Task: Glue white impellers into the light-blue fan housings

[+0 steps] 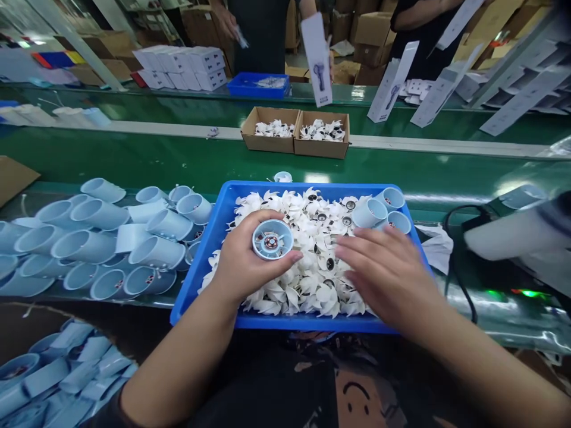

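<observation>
My left hand (pixel 243 255) is wrapped round a light blue fan housing (pixel 254 252), its round mouth turned up and a copper-coloured motor coil visible inside. Below it lies a blue tray (pixel 196 279) heaped with white fan impellers (pixel 307 291), some showing dark round hubs. Over the tray's right side, my right hand (pixel 388 273) is stretched out with its fingers extended, slightly blurred, and nothing shows in it. Just beyond those fingers, several blue housings (pixel 370 212) stand in the tray's far right corner.
Many blue housings (pixel 84 244) lie piled at left, with more in a container (pixel 71 362) below. Two cardboard boxes (pixel 270 142) of impellers stand beyond the tray. A cable (pixel 450 267) and a white cylindrical object (pixel 517 232) are at right. Co-workers handle white cartons (pixel 317 59) opposite.
</observation>
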{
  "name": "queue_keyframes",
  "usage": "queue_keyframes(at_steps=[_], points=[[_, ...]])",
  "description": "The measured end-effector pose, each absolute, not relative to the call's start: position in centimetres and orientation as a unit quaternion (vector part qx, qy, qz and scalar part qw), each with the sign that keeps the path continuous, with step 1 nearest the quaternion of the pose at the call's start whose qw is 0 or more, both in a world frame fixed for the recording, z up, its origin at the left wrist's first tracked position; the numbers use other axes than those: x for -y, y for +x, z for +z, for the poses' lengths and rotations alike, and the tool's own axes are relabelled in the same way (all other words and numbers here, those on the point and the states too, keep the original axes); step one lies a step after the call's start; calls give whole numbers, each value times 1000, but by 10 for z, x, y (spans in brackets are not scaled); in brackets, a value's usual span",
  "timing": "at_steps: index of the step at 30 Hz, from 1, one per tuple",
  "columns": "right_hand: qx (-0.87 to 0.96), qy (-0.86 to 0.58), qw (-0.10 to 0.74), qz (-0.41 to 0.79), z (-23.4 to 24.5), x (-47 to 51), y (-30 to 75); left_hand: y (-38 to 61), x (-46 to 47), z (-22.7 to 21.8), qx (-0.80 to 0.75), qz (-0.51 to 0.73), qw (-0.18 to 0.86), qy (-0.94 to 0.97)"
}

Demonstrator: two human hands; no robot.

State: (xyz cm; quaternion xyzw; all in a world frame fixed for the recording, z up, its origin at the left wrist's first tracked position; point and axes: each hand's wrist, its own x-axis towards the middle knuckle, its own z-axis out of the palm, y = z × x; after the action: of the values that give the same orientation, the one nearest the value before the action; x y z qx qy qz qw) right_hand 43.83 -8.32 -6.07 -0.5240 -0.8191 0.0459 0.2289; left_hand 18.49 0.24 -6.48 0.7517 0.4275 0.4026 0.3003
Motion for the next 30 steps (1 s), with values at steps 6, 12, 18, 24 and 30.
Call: queue_keyframes(at_steps=[6,12,18,24,30], points=[[829,-531,112,137,-83,64,425,174,0,-67,-437,426,285,739],[881,-436,49,177,-69,87,458,173,-1,-65,-430,411,286,751],[866,-453,29,211,-52,91,478,174,-1,-62,-426,385,269,773],[849,-495,32,183,-51,92,493,175,-1,-64,-415,352,264,796],[830,-508,-16,230,-43,91,492,179,-2,-66,-418,324,262,807]])
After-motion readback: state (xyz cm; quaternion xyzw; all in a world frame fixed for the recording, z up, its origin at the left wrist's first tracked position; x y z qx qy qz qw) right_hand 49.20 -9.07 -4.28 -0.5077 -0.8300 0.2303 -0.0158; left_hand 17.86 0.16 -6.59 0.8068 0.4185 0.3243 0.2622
